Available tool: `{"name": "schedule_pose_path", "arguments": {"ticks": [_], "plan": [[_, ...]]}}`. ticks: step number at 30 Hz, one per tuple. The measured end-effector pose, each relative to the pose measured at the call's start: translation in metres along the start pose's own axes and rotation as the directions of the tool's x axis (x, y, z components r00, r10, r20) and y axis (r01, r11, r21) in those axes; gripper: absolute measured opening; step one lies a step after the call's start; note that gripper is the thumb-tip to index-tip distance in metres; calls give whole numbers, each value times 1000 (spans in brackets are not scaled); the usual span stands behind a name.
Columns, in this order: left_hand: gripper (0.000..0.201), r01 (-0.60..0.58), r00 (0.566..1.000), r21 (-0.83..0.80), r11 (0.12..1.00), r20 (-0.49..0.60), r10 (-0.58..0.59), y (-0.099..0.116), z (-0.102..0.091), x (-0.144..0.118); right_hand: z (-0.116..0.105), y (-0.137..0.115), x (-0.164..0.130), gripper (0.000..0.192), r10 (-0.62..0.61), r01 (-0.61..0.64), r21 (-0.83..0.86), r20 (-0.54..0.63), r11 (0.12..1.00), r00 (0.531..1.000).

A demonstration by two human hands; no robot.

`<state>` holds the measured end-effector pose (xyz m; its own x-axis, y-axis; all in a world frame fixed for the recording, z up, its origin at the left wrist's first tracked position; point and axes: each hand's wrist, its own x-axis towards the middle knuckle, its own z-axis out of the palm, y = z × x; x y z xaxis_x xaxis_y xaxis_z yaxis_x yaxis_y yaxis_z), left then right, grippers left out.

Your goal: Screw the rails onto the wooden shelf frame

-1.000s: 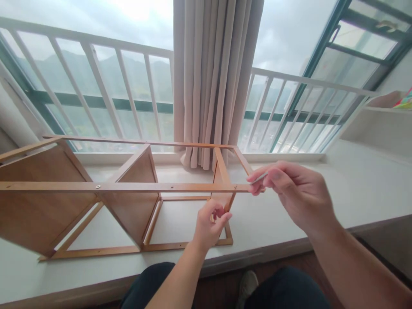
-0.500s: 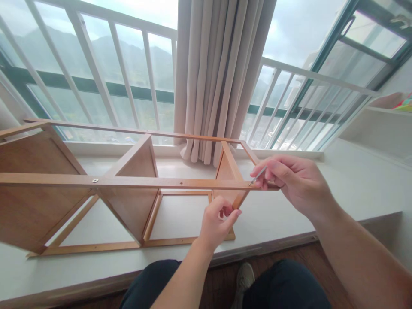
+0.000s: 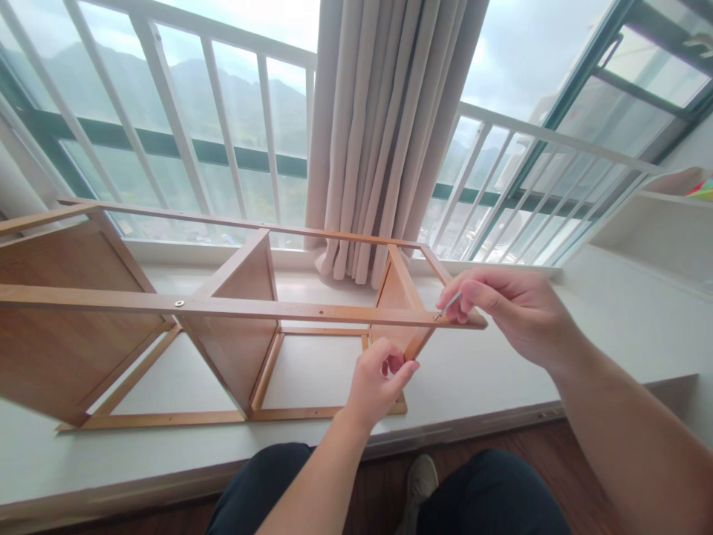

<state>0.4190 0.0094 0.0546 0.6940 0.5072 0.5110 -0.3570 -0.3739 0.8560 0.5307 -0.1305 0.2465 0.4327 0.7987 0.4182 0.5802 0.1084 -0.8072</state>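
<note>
A wooden shelf frame (image 3: 250,307) lies on its side on the white ledge, its panels standing upright between the rails. My right hand (image 3: 509,312) pinches a thin metal hex key (image 3: 450,303) near the right end of the upper front rail. The key's tip meets a small fastener (image 3: 437,316) in that rail; how deep it sits I cannot tell. Below the rail, my left hand (image 3: 379,379) is closed with thumb and fingers on the front edge of the rightmost shelf panel (image 3: 402,286). Its fingertips are partly hidden.
A metal-ringed hole (image 3: 179,303) and a darker hole (image 3: 321,312) show along the same rail. Behind the frame hang a beige curtain (image 3: 390,134) and a white railing (image 3: 217,111) before the windows. The white ledge (image 3: 479,394) ends above a dark wooden floor (image 3: 579,461).
The view has shifted slightly, so the frame's left part appears a little farther right. Both hands keep their holds, and the hex key tip stays at the fastener.
</note>
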Motion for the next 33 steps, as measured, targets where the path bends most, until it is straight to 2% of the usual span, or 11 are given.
{"name": "schedule_pose_path", "arguments": {"ticks": [3,8,11,14,17,23,28,30,33], "plan": [[36,7,1000,-5,1000,4,-7,0,0,0,-9,-6,5,34,5,4,-123,77,992,997],[36,13,1000,-6,1000,9,-13,-3,0,0,-21,-16,11,34,-14,78,-289,216,954,976],[37,14,1000,-4,1000,16,-14,-4,0,1,-19,-19,10,42,-9,78,-358,191,931,982],[38,15,1000,2,1000,22,-15,-5,0,0,-10,-21,7,49,11,23,-448,72,894,997],[39,17,999,3,1000,30,-17,-7,0,0,-1,-25,5,49,44,-43,-479,-10,877,999],[40,15,1000,12,1000,27,-15,-7,-1,0,4,-30,6,45,97,-92,-519,-17,850,995],[40,19,999,15,1000,27,-19,-5,-2,0,-4,-31,8,42,48,-81,-526,-75,847,996],[40,22,999,15,1000,26,-23,-4,-2,0,-9,-33,8,43,18,-36,-519,-39,854,999],[41,23,999,18,1000,27,-24,-5,-2,-1,-20,-35,7,40,-17,71,-523,108,850,994]]}}
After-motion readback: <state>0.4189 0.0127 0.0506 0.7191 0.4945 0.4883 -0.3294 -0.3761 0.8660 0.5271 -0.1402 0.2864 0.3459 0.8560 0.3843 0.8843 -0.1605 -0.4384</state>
